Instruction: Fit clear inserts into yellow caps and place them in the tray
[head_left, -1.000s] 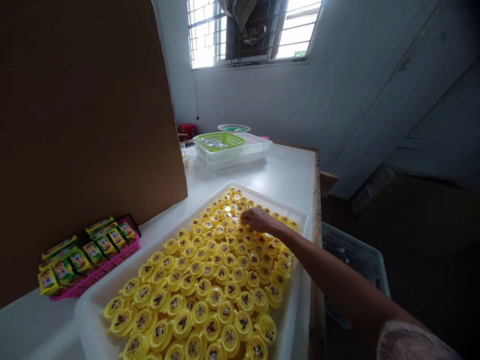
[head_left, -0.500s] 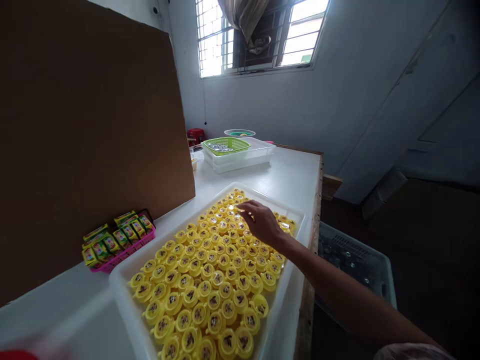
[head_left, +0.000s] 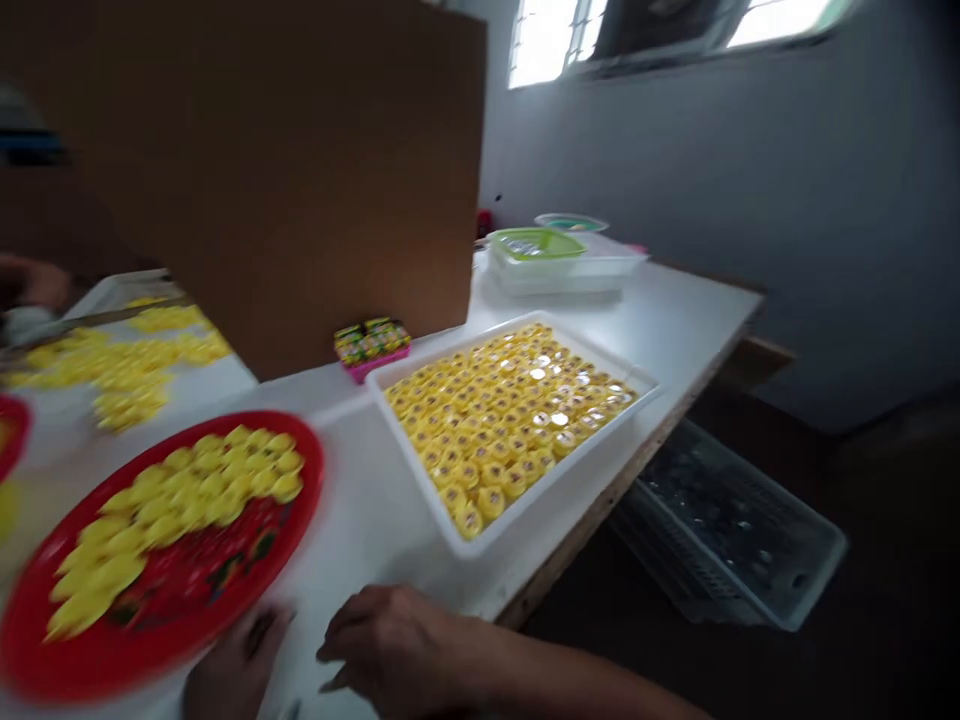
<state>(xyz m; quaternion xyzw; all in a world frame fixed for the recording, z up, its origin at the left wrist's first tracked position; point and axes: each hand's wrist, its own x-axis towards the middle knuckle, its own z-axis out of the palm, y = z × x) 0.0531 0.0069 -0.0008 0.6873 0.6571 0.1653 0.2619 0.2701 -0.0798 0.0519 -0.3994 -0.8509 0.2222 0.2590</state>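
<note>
At the bottom of the view, my right hand (head_left: 390,640) is over the white table, fingers loosely bent to the left and thumb a little apart, with nothing visible between them. My left hand (head_left: 236,665) is beside the near rim of a red oval tray (head_left: 309,500), its fingers blurred, so I cannot see whether they hold anything. Yellow round pieces (head_left: 210,480) cover the far part of that tray, over a printed dark pattern. Ahead, a white rectangular tray (head_left: 517,522) bears rows of yellow round cups (head_left: 491,500) with dark-printed tops.
A brown cardboard panel (head_left: 360,180) stands on the table behind a pink basket (head_left: 375,365) of small packets. Loose yellow pieces (head_left: 142,360) lie at left, near another person's hand (head_left: 37,285). A green basket (head_left: 559,243) sits farther back. A plastic crate (head_left: 750,540) is below the table's right edge.
My right hand has left the cups in the white tray and come back toward me. The view has swung left, bringing the red tray and my left hand into sight.
</note>
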